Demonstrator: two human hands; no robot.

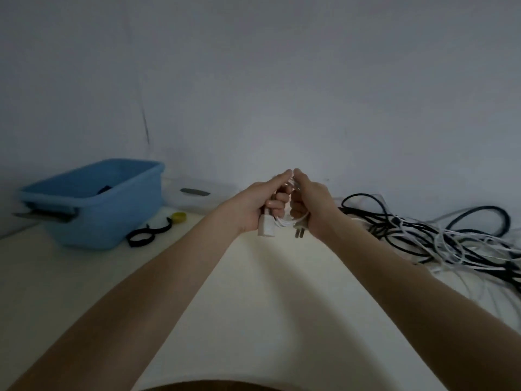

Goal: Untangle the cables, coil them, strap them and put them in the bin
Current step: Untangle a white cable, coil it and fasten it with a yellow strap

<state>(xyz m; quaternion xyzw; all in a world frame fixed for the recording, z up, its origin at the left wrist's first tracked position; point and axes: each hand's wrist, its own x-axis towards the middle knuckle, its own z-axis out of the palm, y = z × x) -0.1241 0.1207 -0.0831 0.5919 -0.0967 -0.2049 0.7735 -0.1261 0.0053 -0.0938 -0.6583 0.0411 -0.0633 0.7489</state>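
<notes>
From the head camera, I see both hands raised together above the pale table (253, 292), sharing one small white cable (284, 221) gathered into a bundle. The left hand (262, 204) has its fingers curled round the bundle, with the white socket end (266, 228) hanging below its palm; the right hand (307, 201) grips the other side, and the two-pin plug (299, 231) dangles under it. The bundle's long axis runs roughly upright between the two palms, fingertips nearly meeting at the top. The black straps (146, 234) and a yellow roll (178, 217) lie on the table to the left, just beside the blue bin (93, 204), so the left hand is the nearer one to reach them; I judge strapping comes next, with the right hand keeping the coil. The remaining tangle of black and white cables (439, 241) sprawls well apart on the right.
</notes>
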